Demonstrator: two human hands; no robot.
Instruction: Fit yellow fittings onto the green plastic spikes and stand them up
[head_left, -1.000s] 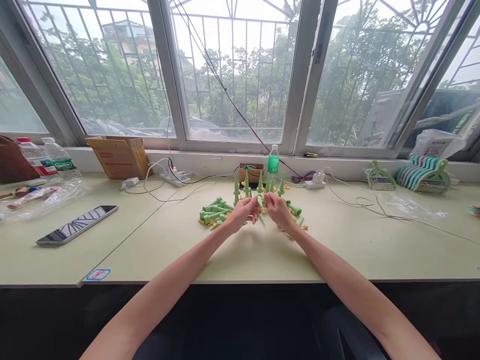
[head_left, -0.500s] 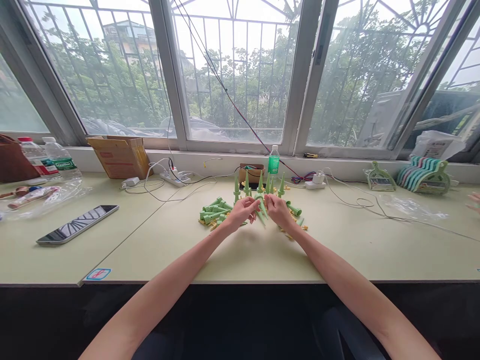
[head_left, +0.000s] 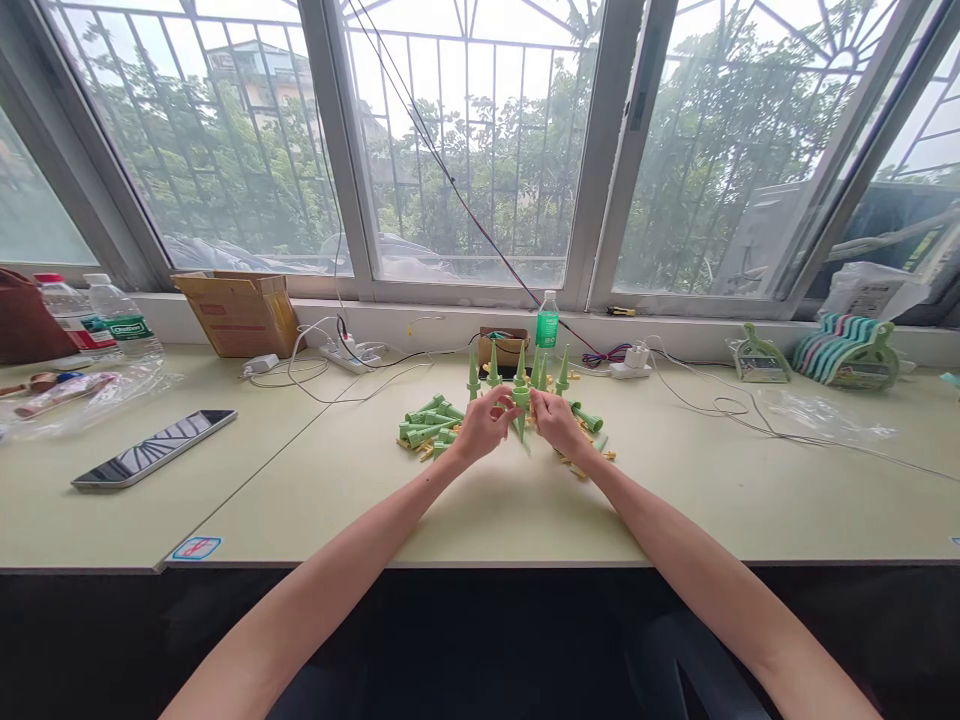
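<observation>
A green plastic watering spike [head_left: 521,426] points down between my hands, its wide collar at the top. My left hand [head_left: 484,424] pinches it from the left with thumb and finger. On the other side, my right hand [head_left: 556,422] is closed close to the collar; whatever its fingers hold is hidden. Behind my hands several standing green spikes [head_left: 562,374] point upward. More green spikes [head_left: 429,420] lie in a heap left of my left hand, with small yellow pieces among them. Other small yellow parts [head_left: 611,456] and a lying green spike [head_left: 589,418] are beside my right hand.
A small cardboard box [head_left: 502,345] and a green-labelled bottle [head_left: 547,322] stand behind the spikes. A phone [head_left: 156,450] lies at left, near a larger carton [head_left: 244,315]. Cables and a power strip [head_left: 352,357] run along the back. Green hangers-like pieces [head_left: 851,355] stand at right.
The spike between my hands has turned from slanting to nearly upright, collar up. My left fingers have shifted on it. A hand at the far right edge has left the view.
</observation>
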